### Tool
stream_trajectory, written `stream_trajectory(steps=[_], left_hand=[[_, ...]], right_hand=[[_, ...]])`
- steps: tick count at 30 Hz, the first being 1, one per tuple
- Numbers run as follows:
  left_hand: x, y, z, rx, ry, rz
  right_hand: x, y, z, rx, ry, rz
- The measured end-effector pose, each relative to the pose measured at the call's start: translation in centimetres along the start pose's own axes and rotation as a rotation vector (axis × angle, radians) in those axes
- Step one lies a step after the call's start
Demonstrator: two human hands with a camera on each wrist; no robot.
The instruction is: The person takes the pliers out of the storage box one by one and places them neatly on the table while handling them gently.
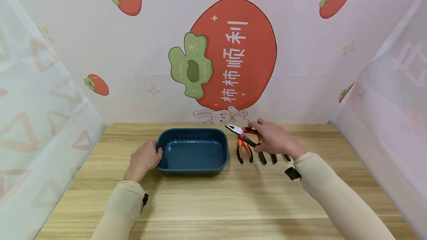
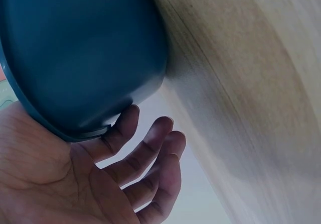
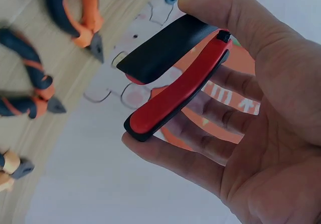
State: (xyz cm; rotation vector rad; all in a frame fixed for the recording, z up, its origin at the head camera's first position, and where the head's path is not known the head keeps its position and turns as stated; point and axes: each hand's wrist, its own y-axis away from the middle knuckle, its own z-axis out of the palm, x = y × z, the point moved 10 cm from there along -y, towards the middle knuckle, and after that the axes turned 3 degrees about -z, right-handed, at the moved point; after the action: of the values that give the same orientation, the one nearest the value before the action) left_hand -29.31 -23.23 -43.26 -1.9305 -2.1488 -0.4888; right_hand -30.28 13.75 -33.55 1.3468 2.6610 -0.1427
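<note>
A dark blue rectangular plastic basin (image 1: pixel 191 171) stands on the table. My left hand (image 1: pixel 143 157) grips its left end at the rim, and in the left wrist view the fingers curl below the basin's outer wall (image 2: pixel 85 48). Above the tabletop, just right of the basin, my right hand (image 1: pixel 272 138) holds combination pliers (image 1: pixel 235 129) with red and black handles. Their silver jaws point left toward the basin. In the right wrist view the handles (image 3: pixel 175 96) lie between thumb and fingers, slightly spread, and the jaws are hidden.
Orange-and-black pliers (image 1: pixel 245 147) lie on the wooden table (image 1: pixel 213 203) below the right hand. Several more hand tools with dark handles (image 1: pixel 262 157) lie in a row to their right, partly covered by the hand. A printed cloth backdrop (image 1: pixel 150 47) rises behind the table.
</note>
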Motion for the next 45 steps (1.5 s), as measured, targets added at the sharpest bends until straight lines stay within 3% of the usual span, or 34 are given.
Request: stream_trajectory(steps=[21, 45], left_hand=[[0.1, 0.2, -0.2, 0.009, 0.006, 0.005], [0.0, 0.1, -0.1, 0.014, 0.018, -0.003]], right_hand=[[5.9, 3.7, -0.9, 0.044, 0.007, 0.101], [13.2, 8.1, -0.5, -0.003, -0.003, 0.256]])
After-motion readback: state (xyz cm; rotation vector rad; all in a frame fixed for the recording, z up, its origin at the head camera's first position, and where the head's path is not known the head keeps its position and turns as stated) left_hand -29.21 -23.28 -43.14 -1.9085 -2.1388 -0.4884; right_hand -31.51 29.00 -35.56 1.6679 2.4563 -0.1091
